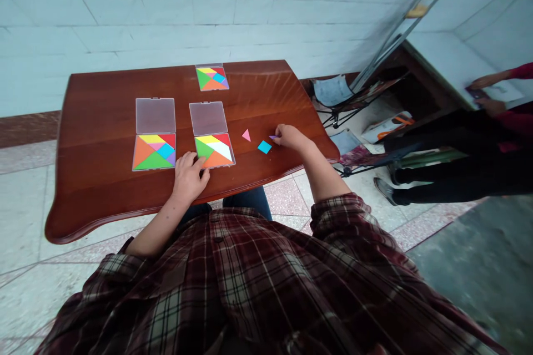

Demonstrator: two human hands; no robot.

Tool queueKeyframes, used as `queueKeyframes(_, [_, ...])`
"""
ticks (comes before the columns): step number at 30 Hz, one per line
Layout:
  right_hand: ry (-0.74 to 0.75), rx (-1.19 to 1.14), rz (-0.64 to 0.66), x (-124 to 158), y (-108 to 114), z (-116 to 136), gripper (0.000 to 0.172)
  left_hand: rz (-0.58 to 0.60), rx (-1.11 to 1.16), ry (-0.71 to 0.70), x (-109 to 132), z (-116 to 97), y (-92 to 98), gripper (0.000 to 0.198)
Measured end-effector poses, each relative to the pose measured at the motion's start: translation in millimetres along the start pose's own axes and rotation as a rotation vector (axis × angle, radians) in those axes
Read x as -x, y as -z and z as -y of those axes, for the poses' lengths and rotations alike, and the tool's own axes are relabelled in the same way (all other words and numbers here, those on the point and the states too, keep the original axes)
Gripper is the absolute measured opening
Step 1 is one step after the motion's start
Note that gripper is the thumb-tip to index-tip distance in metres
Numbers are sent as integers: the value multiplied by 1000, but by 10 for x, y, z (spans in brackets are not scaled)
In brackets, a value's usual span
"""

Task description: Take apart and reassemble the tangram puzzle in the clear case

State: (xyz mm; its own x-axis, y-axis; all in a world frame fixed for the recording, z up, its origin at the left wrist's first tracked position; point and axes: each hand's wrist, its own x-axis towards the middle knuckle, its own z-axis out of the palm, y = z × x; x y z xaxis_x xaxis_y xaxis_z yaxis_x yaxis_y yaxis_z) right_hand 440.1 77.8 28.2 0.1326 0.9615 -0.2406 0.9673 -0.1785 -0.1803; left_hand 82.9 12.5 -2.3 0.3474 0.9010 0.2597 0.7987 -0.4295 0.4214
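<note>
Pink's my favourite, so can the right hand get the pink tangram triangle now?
Probably yes: the pink tangram triangle lies uncovered on the wooden table, near the right hand. The blue square nearby lies flat, barely in the way, though that hand seems to be pinching a purple piece.

Blue square [264, 147] lies flat near pink triangle [246, 135], purple piece [272, 137]

Purple piece [272, 137], partly hidden

The left hand [188, 178] rests palm down, thumb [205, 177] apart from fingers [185, 161]; well to its right, the right hand [290, 137] pinches, pointing leftward.
</note>
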Motion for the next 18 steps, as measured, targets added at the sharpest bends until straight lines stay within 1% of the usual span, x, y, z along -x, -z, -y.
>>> queueKeyframes(3, [-55,-68,-34,27,-43,10,14,-4,-11,-8,-1,1,-2,36])
queueKeyframes(8, [-63,-220,-73,70,-99,-40,9,-9,-27,-11,-3,4,-8,35])
queueKeyframes(10, [-70,-347,-118,102,-96,-53,9,-12,-28,-11,-2,5,-11,35])
queueKeyframes(12, [-74,-555,-167,145,-84,-19,9,-16,-36,-16,-2,6,-14,34])
queueKeyframes(13, [-75,-676,-172,171,-78,22,10,-18,-41,-20,-1,8,-16,34])
queueKeyframes(15, [-61,-896,-135,233,-71,160,11,-23,-48,-28,-1,11,-22,34])
queueKeyframes(16, [-38,-969,-104,270,-72,251,10,-26,-47,-30,-1,13,-24,34])
queueKeyframes(18, [40,-1031,-59,349,-82,460,7,-31,-43,-34,-2,16,-30,34])
